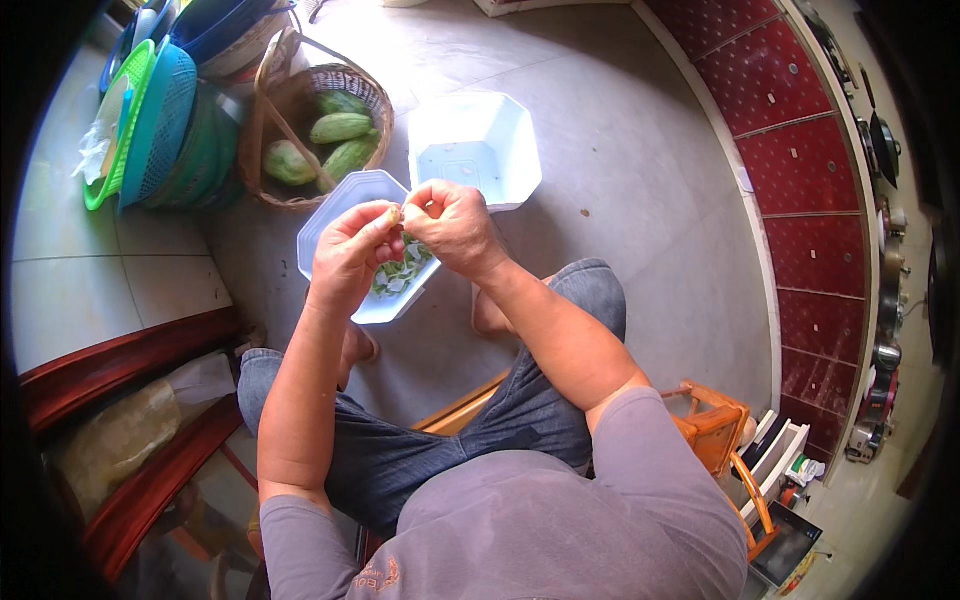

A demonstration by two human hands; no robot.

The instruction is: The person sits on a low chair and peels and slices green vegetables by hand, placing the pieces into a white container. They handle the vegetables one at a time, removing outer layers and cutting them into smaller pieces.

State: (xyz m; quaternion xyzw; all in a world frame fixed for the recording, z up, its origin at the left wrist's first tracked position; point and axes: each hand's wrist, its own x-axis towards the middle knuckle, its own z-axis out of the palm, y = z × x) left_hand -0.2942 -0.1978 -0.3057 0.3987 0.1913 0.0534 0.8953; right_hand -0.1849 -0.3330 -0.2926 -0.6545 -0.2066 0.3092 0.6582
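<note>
Both hands meet fingertip to fingertip over a pale plastic basin (313, 229) with angled corners. My left hand (352, 251) pinches a small thing (400, 215), too small and hidden by the fingers to name. From the other side my right hand (457, 225) grips the same spot between thumb and forefinger. Green and whitish plant pieces (401, 274) lie in the basin below, partly covered by the hands. Just beyond my right hand stands a second pale basin (514, 161), with a few dark specks on its inside.
A handled wicker basket (382, 105) holds several large green fruits (341, 127). Left of it, plastic colanders (161, 120) lean by buckets. Red cabinets (802, 172) line the right side, with cookware above. A wooden chair (712, 420) stands behind my right elbow.
</note>
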